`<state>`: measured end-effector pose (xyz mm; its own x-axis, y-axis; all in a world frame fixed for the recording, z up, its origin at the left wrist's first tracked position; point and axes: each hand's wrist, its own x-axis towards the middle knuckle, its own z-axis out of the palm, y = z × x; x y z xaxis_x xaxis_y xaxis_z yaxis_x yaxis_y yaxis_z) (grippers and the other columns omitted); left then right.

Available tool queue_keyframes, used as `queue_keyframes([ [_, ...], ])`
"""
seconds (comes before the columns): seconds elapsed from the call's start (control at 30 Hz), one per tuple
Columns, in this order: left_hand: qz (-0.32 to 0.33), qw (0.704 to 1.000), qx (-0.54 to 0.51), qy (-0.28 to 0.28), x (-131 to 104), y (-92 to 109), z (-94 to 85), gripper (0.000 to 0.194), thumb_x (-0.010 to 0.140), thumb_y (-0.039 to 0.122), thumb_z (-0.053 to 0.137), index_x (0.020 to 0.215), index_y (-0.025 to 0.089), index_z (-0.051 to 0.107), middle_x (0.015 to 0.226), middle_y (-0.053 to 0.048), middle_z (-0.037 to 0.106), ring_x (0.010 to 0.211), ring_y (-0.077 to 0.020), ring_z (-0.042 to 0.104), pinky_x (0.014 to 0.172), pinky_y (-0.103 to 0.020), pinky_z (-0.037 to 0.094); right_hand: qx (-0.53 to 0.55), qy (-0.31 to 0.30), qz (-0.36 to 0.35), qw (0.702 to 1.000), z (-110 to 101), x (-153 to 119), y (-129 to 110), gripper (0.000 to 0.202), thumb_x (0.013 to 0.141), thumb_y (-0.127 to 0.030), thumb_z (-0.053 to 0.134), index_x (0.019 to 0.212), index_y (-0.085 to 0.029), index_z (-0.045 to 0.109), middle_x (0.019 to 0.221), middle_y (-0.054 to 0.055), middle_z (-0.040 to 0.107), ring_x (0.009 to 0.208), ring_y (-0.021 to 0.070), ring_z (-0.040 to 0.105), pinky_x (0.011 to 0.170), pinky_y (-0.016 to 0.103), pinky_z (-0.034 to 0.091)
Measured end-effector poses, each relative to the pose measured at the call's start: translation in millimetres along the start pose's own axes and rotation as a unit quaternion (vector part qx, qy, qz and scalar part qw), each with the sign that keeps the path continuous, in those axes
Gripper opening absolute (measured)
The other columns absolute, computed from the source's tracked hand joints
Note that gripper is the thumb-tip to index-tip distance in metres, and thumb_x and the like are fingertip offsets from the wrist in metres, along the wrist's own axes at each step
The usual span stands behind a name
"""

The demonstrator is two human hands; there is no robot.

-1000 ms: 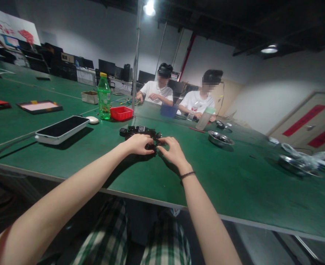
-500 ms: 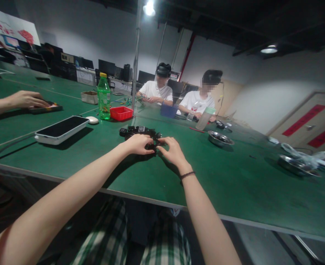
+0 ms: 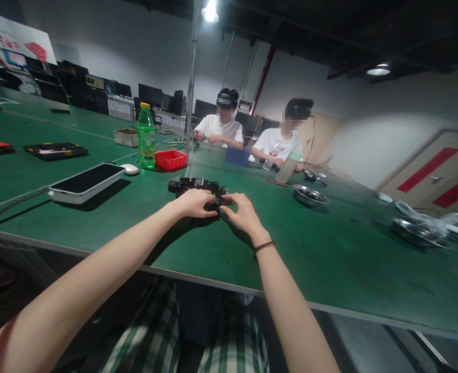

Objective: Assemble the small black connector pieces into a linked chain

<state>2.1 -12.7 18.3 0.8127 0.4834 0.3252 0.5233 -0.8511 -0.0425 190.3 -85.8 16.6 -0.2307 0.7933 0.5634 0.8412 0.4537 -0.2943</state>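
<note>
A black jointed mechanical assembly (image 3: 188,184) lies on the green table (image 3: 330,259), made of several dark blocks, one with a pale round mark. My left hand (image 3: 198,202) is closed over its near right part, thumb and fingers curled around it. Just to the right, my right hand (image 3: 241,210) pinches the same end of the assembly with thumb and forefinger. The fingertips of both hands almost meet there. What exactly lies between them is dark and partly hidden by the fingers.
Left of the hands are a phone-like white device (image 3: 87,182), a white mouse (image 3: 130,169), a green bottle (image 3: 146,137) and a red tray (image 3: 171,160). To the right sit a metal bowl (image 3: 310,196) and a second metal dish (image 3: 415,233). Two people in white shirts sit opposite.
Another person's hand at the far left has withdrawn from the dark flat tray. One person opposite has shifted their head and hands slightly left. My own hands have hardly moved.
</note>
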Motion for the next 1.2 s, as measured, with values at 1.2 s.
queue_keyframes([
  [1.2,-0.002,1.000,0.003,-0.006,0.0,1.3,-1.4,0.043,0.083,0.056,0.050,0.098,0.018,0.065,0.090,-0.007,0.066,0.079,-0.0208,0.064,0.062,-0.027,0.042,0.023,-0.034,0.004,0.999,2.1,-1.1,-1.5,0.022,0.080,-0.021,0.066,0.101,-0.017,0.066,0.107,0.009,0.069,0.104,0.0238,0.060,0.098,0.043,0.044],
])
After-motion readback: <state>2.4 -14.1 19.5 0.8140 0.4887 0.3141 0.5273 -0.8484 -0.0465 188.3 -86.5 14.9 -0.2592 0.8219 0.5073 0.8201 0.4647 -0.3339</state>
